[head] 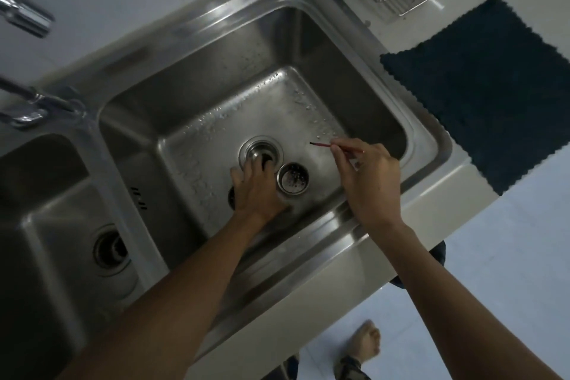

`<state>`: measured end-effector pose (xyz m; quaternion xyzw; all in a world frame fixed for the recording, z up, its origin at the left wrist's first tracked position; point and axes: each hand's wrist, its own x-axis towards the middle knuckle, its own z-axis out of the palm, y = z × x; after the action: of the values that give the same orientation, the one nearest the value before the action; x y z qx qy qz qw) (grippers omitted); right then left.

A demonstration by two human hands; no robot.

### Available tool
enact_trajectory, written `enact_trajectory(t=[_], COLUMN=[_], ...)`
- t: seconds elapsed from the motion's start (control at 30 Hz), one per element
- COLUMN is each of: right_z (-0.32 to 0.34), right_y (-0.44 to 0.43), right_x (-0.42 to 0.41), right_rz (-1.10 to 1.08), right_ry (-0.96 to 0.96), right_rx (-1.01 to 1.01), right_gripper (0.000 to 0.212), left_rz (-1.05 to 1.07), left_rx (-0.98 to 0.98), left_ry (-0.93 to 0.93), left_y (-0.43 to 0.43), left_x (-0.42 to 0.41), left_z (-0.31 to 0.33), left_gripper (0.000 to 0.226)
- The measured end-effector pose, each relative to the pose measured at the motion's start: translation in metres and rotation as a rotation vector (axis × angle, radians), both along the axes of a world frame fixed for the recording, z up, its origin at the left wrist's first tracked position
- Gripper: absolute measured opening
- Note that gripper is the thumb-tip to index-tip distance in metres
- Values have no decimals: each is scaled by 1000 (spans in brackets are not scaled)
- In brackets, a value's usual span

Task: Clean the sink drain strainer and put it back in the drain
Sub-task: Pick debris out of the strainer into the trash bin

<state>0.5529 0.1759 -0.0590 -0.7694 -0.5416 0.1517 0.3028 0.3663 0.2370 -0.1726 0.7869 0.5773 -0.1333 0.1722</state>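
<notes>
Centrally, a round perforated steel strainer basket (292,179) is seen lying on the floor of the stainless steel right basin (216,77), just beside the chrome-ringed drain opening (262,140). The left hand (254,191) is laid over that opening, fingertips at its rim; whether anything is grasped cannot be told. A thin red stick (320,145) is pinched by the right hand (367,176), right of centre.
</notes>
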Motion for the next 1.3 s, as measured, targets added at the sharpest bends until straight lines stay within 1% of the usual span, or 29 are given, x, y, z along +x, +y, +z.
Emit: enact_trajectory(t=[0.07,0.13,0.2,0.3,0.4,0.47,0.5,0.57,0.6,0.7,0.83,0.9,0.97,1.07,1.13,1.23,1.3], right_z=[0,-2,-3,-2,7,16,22,36,44,71,105,115,119,112,95,58,26], right_y=[1,2,1,-3,-10,-15,-18,-26,-31,-52,-98,-129,-162,-218,-254,-302,-327], right_x=[-5,-8,-11,-12,-10,-7,-6,-1,4,27,85,120,154,205,233,257,263], right_rz=[10,20,29,50,65,66,62,50,43,23,-61,-127,-201,-333,-418,-534,-596], right_ry=[2,-2,-3,-4,10,17,26,49,62,94,101,103,134,166,186,233,259], right_rx=[7,13,25,46,72,94,110,148,170,246,317,350,388,398,372,316,283], right_gripper=[22,21,20,20,20,21,21,22,23,22,19,19,17,15,15,18,17], left_rz=[69,169,258,300,312,313,306,275,257,176,45,-24,-108,-234,-307,-362,-391], left_rx=[4,-37,-106,-93,-42,-25,-4,52,78,141,219,226,213,137,60,-55,-116], left_ry=[80,79,14,-53,-144,-258,-320,-433,-482,-587,-685,-733,-774,-800,-822,-821,-800], left_y=[-5,-9,-12,-16,-19,-19,-19,-22,-25,-38,-73,-97,-121,-162,-191,-233,-257], left_x=[-14,-25,-31,-32,-27,-20,-15,-1,9,50,128,172,215,281,321,363,377], left_z=[4,8,10,18,39,59,71,96,110,150,189,201,205,197,180,140,103], left_gripper=[104,101,93,80,79,80,77,70,70,83,102,103,100,98,98,97,97])
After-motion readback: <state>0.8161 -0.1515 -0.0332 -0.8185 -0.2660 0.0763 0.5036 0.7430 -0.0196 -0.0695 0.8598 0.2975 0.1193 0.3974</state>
